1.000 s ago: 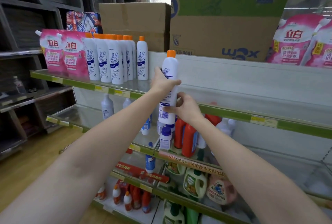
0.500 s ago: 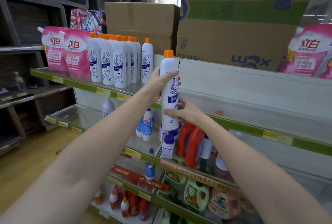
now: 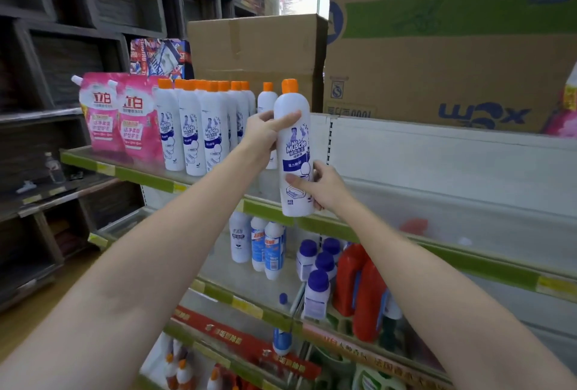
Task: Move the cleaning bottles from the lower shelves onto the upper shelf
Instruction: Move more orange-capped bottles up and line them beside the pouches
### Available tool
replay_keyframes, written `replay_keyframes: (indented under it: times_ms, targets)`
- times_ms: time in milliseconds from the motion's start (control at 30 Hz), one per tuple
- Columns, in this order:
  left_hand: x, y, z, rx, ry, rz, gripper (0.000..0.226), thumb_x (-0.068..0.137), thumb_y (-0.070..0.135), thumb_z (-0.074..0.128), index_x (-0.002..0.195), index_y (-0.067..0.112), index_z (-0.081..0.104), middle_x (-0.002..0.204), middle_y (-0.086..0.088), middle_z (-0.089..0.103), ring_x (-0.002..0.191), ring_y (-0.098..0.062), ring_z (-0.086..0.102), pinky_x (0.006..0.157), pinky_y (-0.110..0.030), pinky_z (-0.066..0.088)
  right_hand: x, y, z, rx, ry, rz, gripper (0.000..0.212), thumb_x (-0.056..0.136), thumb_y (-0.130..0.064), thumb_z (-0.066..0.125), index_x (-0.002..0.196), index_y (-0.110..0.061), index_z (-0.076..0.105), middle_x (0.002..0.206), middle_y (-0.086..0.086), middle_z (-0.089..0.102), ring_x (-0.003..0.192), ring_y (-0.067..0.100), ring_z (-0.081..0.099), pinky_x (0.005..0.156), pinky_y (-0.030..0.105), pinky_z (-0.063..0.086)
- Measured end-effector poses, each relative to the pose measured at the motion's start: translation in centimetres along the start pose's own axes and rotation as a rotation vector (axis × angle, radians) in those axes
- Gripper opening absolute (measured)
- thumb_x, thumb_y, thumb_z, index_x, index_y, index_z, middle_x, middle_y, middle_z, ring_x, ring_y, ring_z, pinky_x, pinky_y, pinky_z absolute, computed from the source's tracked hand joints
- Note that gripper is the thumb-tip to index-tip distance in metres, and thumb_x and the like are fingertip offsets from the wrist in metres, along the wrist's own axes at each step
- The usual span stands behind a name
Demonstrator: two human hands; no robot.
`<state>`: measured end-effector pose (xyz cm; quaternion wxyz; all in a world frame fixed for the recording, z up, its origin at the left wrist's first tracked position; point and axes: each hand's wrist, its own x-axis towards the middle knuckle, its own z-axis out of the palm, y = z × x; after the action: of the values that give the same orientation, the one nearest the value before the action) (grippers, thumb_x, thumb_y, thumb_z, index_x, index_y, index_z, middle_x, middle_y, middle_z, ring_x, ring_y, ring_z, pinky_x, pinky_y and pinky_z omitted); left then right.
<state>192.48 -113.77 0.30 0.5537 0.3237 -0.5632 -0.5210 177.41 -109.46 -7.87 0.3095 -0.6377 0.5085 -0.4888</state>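
Beside the held bottle (image 3: 295, 152), orange-capped bottles (image 3: 199, 127) and cardboard boxes (image 3: 259, 55).

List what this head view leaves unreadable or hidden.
- White orange-capped bottle: left hand and right hand cover parts of its label.
- Red jugs: tops hidden by the green-edged upper shelf.
- Pink pouch: cut off by the right edge.

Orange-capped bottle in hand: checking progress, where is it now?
Centre of the head view, the bottle is held upright at the upper shelf edge, right of the shelved row.
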Motion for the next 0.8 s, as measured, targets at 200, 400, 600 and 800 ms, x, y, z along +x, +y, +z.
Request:
replay_keyframes:
  times_ms: [200,400,600,800]
  targets:
    - [5.4,-0.9,-1.4,0.041,0.037,0.031,0.048,0.082,0.03,0.082,0.12,0.009,0.063,0.103,-0.011,0.076,0.092,-0.029,0.075,0.074,-0.039,0.062,5.6,0.9,0.4,-0.07,-0.002,-0.001,0.054,0.077,-0.058,0.079,0.115,-0.025,0.059,0.103,-0.004,0.071,0.086,0.018,0.069,0.063,0.034,0.058]
    - [10.1,-1.6,-2.9,0.149,0.048,0.034,0.039,0.082,0.036,0.081,0.111,0.015,0.066,0.096,-0.006,0.078,0.089,-0.027,0.076,0.076,-0.04,0.062,10.4,1.8,1.3,-0.083,-0.029,0.011,0.055,0.076,-0.052,0.082,0.117,-0.024,0.059,0.101,0.001,0.071,0.081,0.024,0.069,0.045,0.029,0.05]
    - [13.6,-1.3,-4.6,0.333,-0.017,0.081,0.045,0.086,0.027,0.079,0.124,0.023,0.056,0.104,-0.01,0.074,0.09,-0.025,0.075,0.077,-0.041,0.063,14.6,3.1,3.2,-0.166,0.002,0.047,0.055,0.074,-0.051,0.083,0.115,-0.024,0.058,0.096,-0.005,0.069,0.067,0.017,0.069,0.042,0.025,0.048]
    - [16.4,0.0,-7.6,0.64,-0.096,0.136,0.065,0.081,0.021,0.083,0.136,0.025,0.049,0.122,-0.011,0.065,0.101,-0.025,0.071,0.088,-0.044,0.06,17.6,4.3,5.8,-0.209,-0.012,0.068,0.045,0.077,-0.043,0.083,0.109,-0.025,0.057,0.099,-0.007,0.066,0.067,0.015,0.066,0.04,0.021,0.046]
